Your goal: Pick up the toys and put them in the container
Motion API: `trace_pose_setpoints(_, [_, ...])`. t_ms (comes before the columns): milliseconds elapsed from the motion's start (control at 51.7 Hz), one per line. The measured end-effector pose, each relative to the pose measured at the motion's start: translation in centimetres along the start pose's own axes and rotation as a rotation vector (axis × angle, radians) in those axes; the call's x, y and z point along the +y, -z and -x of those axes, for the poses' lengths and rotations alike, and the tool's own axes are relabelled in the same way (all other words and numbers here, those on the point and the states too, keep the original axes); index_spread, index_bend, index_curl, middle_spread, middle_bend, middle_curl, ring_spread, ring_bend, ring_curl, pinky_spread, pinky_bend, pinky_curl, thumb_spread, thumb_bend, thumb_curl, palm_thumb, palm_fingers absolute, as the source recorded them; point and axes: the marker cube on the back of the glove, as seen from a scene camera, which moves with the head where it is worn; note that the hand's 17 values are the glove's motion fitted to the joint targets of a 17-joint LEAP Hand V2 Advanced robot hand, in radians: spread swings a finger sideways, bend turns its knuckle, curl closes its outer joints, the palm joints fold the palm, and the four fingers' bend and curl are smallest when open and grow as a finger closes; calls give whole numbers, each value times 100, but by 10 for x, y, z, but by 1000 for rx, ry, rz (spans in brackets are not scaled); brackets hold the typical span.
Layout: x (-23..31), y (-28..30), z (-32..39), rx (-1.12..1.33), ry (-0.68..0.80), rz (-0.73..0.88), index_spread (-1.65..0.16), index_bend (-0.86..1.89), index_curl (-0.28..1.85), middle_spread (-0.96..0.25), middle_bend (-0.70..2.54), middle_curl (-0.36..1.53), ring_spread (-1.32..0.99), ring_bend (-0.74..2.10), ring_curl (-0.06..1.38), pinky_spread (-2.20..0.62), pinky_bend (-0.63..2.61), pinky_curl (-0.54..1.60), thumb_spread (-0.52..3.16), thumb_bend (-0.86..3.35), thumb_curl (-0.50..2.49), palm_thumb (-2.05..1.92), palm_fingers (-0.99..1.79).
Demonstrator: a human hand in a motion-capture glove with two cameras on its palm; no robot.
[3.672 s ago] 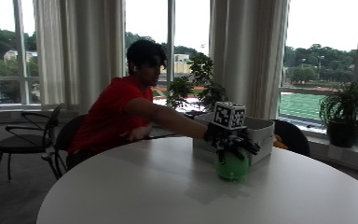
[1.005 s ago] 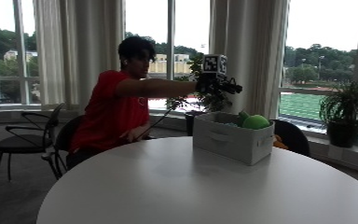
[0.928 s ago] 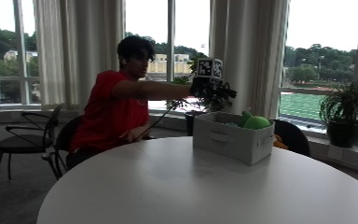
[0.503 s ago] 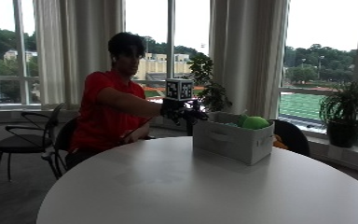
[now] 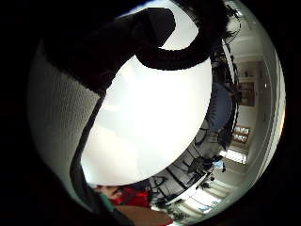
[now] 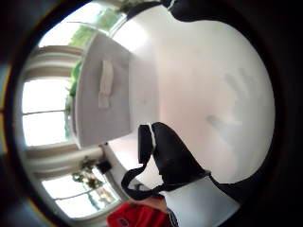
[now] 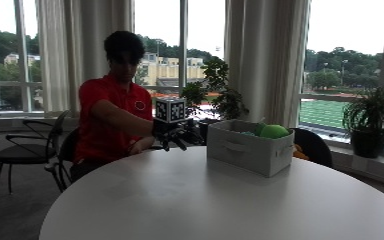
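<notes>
A white fabric container [image 7: 248, 148] with a side handle stands on the round white table [image 7: 198, 200], toward its far side. A green toy [image 7: 274, 131] pokes out of its top, with something teal beside it. My gloved right hand [image 7: 171, 138] hovers just above the table to the left of the container, fingers hanging loosely and holding nothing. In the thumb side palm view the container [image 6: 103, 90] lies close beside the hand [image 6: 166, 156], over bare table [image 6: 213, 94]. The little finger side palm view shows only tabletop [image 5: 150, 122] and glove fingers [image 5: 155, 28].
The person's bare left hand [image 7: 142, 145] rests at the table's far edge. A black chair [image 7: 27, 152] stands at the left and a dark chair [image 7: 313, 145] behind the container. A potted plant [image 7: 372, 122] stands on the window ledge at the right.
The green toy, gripped on the table in front of the container 3.7 s ago, now lies inside it. The hand has come down and back from above the container to its left.
</notes>
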Motion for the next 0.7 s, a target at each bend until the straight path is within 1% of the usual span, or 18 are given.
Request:
trace_pose_setpoints(232, [6, -6, -29, -34, -19, 12, -42, 18, 37, -10, 14, 25, 0, 31, 31, 11, 100, 31, 118, -2, 32, 0, -8])
trace_pose_setpoints(696, [18, -5, -44, -36, -13, 7, -43, 19, 38, -10, 14, 23, -1, 29, 32, 11, 97, 31, 118, -2, 31, 0, -6])
